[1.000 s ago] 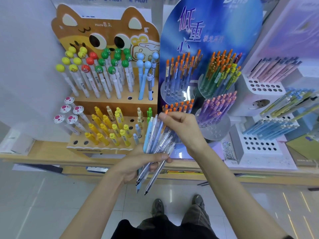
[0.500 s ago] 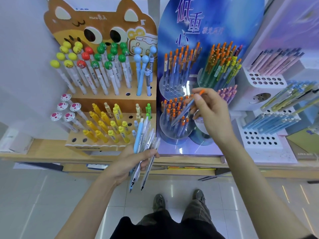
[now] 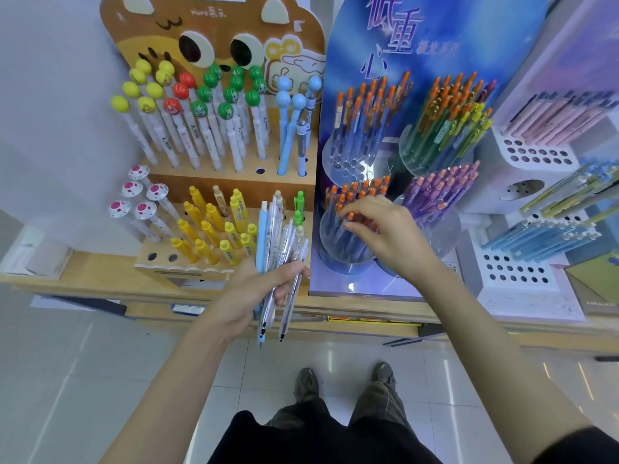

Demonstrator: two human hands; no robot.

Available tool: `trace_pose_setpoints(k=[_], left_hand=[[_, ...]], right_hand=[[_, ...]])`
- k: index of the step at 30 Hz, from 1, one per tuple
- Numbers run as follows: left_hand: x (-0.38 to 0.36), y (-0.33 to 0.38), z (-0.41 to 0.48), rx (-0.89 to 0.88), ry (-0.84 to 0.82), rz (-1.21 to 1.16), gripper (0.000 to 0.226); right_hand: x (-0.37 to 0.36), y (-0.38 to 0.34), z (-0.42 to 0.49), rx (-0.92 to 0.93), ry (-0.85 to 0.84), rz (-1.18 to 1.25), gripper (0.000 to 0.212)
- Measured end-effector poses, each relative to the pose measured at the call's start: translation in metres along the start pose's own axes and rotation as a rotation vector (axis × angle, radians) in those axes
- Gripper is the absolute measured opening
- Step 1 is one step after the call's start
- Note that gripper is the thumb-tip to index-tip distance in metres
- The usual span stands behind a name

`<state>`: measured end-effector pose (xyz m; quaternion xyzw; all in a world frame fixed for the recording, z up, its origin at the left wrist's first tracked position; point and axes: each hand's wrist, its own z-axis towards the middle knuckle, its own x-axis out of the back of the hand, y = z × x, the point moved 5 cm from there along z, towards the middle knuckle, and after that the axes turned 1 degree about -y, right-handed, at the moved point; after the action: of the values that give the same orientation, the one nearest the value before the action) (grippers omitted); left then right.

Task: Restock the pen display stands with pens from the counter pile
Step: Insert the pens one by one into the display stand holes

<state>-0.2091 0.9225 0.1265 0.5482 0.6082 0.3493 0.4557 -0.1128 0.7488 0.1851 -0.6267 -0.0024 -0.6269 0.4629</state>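
Evidently the left hand [image 3: 249, 293] gripped spare pens [image 3: 281, 242] fanned for easy picking; beside it, the right hand [image 3: 388, 236] pinched an orange-capped pen [image 3: 350, 215], seating it in the clear stand [image 3: 326, 251].

The bundle of translucent plastic pens [image 3: 283, 242] looks smooth and shiny. The round clear acrylic cup [image 3: 330, 244] is glossy, and the orange-capped blue plastic pen [image 3: 350, 215] at it is smooth. The blue printed backboard [image 3: 435, 45] has a glossy finish. The brown cat-faced stand [image 3: 231, 192] seems matt wood or card. The pale wood-look tabletop [image 3: 83, 272] is matt; the white tiled floor [image 3: 100, 380] shines.
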Motion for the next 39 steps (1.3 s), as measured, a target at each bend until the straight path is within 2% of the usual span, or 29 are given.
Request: trace_pose_setpoints(k=[3, 5, 11, 15, 20, 23, 26, 32, 35, 39], left_hand=[[0.000, 0.002, -0.001, -0.010, 0.008, -0.018, 0.009], [-0.001, 0.004, -0.001, -0.013, 0.009, -0.018, 0.009], [-0.001, 0.008, -0.001, -0.027, 0.028, -0.056, 0.017], [-0.004, 0.009, 0.002, -0.029, 0.027, -0.041, 0.006], [-0.005, 0.010, 0.006, -0.026, 0.028, 0.007, 0.011], [-0.006, 0.012, 0.008, -0.041, 0.020, -0.011, 0.021], [-0.007, 0.012, 0.008, -0.041, 0.016, -0.033, 0.014], [-0.008, 0.013, 0.006, -0.042, 0.027, -0.023, 0.010], [-0.009, 0.014, 0.007, -0.043, 0.045, -0.038, 0.016], [-0.009, 0.019, 0.009, -0.059, 0.098, -0.020, 0.011]], right_hand=[[-0.002, -0.002, 0.000, 0.054, -0.099, -0.005, 0.015], [-0.004, -0.003, 0.000, 0.077, -0.102, -0.018, 0.013], [-0.001, 0.000, -0.001, 0.040, -0.004, 0.003, 0.015], [0.002, 0.002, -0.002, 0.010, -0.008, 0.001, 0.018], [0.022, 0.001, -0.010, -0.005, 0.180, 0.139, 0.021], [0.017, -0.002, -0.010, 0.065, 0.116, 0.075, 0.022], [0.002, -0.005, -0.013, 0.163, 0.060, -0.034, 0.020], [-0.005, -0.008, -0.011, 0.184, 0.052, -0.114, 0.023], [-0.004, -0.009, -0.008, 0.127, 0.073, -0.065, 0.024], [0.006, -0.007, -0.015, -0.057, 0.211, 0.179, 0.024]])
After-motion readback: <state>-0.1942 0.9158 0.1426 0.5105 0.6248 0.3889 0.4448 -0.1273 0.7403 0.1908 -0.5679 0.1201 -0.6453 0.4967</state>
